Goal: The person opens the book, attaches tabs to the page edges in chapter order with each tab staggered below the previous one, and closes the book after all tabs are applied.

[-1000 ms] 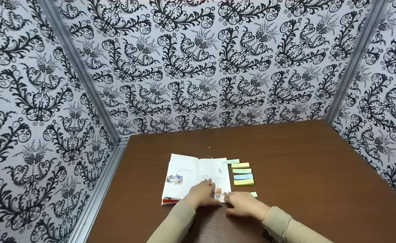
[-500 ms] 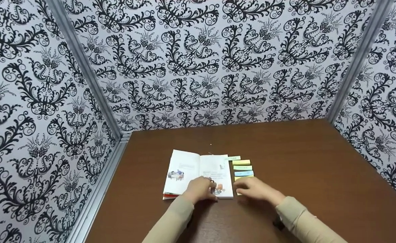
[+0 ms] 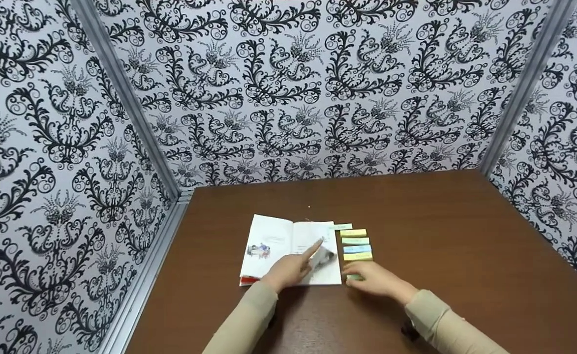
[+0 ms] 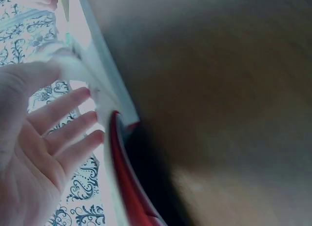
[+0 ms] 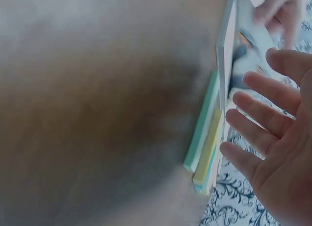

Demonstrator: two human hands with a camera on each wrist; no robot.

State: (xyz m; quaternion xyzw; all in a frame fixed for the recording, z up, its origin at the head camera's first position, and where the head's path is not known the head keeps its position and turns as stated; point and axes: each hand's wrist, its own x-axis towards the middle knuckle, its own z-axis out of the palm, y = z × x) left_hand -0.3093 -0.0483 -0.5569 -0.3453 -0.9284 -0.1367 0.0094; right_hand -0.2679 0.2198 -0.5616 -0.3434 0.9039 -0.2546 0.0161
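Observation:
An open book [image 3: 268, 246] with white illustrated pages lies on the brown table. My left hand [image 3: 288, 270] is over its right side, index finger stretched across the paper. One page [image 3: 323, 260] curls up beside that finger; in the left wrist view the lifted page [image 4: 83, 72] meets my thumb, the index finger hidden behind it. My right hand [image 3: 374, 278] hovers just right of the book with loosely bent fingers, holding nothing. It is at the near end of a column of sticky note pads: yellow [image 3: 358, 256], blue [image 3: 357, 249], pale green [image 3: 355, 241].
Another yellow pad [image 3: 353, 233] and a green strip [image 3: 340, 227] lie at the far end of the column, the strip by the book's upper right corner. A green pad [image 3: 354, 277] shows partly under my right hand. Patterned walls [image 3: 288, 98] stand behind the table.
My right hand has moved from the book's lower right corner rightward to the sticky pads. My left index finger has stretched forward and the right page has lifted and curled.

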